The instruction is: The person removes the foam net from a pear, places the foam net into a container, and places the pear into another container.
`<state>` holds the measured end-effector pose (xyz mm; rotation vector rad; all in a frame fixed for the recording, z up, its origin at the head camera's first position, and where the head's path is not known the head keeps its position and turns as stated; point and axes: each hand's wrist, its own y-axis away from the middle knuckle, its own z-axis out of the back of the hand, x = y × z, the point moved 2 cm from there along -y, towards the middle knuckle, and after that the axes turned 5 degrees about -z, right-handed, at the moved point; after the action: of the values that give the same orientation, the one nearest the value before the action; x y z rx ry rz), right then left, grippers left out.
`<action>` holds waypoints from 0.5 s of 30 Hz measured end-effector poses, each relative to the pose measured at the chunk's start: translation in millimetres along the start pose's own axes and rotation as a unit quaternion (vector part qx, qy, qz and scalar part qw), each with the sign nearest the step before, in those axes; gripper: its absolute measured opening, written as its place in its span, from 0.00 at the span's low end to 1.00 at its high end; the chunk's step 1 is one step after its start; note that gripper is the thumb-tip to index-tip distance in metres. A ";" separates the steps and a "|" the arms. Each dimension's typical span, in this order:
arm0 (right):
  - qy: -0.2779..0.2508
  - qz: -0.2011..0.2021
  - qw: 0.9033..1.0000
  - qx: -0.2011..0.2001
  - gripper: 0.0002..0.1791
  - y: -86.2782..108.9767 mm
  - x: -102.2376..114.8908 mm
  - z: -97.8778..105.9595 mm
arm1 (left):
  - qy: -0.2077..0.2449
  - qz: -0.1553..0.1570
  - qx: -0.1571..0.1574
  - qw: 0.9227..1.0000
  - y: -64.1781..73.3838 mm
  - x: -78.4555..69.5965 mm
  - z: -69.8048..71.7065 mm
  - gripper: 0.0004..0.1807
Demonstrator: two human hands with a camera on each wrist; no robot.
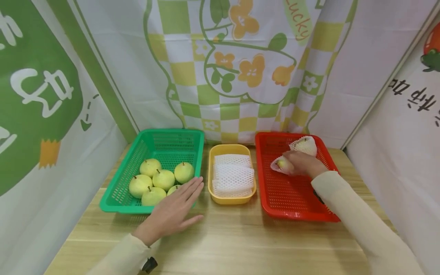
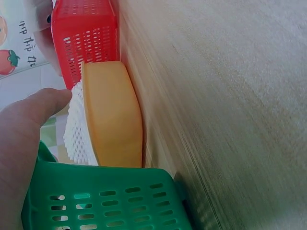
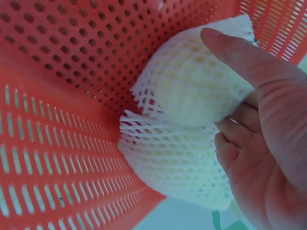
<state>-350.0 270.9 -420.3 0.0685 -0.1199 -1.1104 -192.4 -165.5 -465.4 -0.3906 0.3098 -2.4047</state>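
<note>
My right hand (image 1: 302, 162) reaches into the red basket (image 1: 292, 212) and holds a pear (image 1: 283, 165) in a white foam net. In the right wrist view the thumb lies on the netted pear, with the other fingers partly hidden behind it. Against it rests a second netted pear (image 3: 177, 153), farther back in the basket. My left hand (image 1: 172, 214) is held flat, fingers straight, above the near right corner of the green basket (image 1: 118, 208). Beneath and beyond it are several bare yellow-green pears (image 1: 163, 179); the hand partly covers one.
Between the baskets stands a yellow tray (image 1: 232, 200) with stacked white foam nets (image 1: 233, 177). All three containers sit on a wooden table (image 1: 233, 240). A patterned curtain (image 1: 230, 76) hangs behind, and printed cloth walls close in both sides.
</note>
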 end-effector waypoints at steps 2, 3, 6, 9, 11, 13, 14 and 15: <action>-0.001 -0.012 1.000 0.005 0.34 -6.2 -0.6 -3.5 | -0.001 0.001 0.000 1.000 0.4 -0.1 0.0 0.52; -0.002 -0.020 1.000 0.008 0.36 -9.0 -0.8 -4.8 | -0.003 0.000 0.000 1.000 0.4 -0.3 0.3 0.52; 0.006 -0.037 0.999 0.019 0.42 -17.2 -1.9 -8.4 | -0.003 0.001 0.001 1.000 0.4 -0.5 0.3 0.52; 0.015 -0.045 0.999 0.021 0.45 -25.0 -2.0 -11.7 | -0.005 0.002 0.005 1.000 0.6 -0.4 1.1 0.51; 0.020 -0.049 0.998 0.021 0.46 -28.9 -2.4 -13.9 | -0.007 0.003 0.012 1.000 0.7 -0.4 1.4 0.52; 0.021 -0.056 0.998 0.020 0.47 -31.4 -2.8 -16.0 | -0.007 0.004 0.018 1.000 0.4 -0.5 1.3 0.51; 0.023 -0.058 0.998 0.017 0.46 -32.4 -2.7 -16.9 | -0.005 0.006 0.021 1.000 0.4 -0.6 1.4 0.51; 0.028 -0.056 0.998 0.014 0.45 -33.6 -2.7 -17.6 | -0.005 0.006 0.024 1.000 0.4 -0.7 1.4 0.51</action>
<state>-378.7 258.4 -441.8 0.1324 -0.0821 -1.2177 -191.1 -165.5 -464.4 -0.3770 0.2487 -2.3921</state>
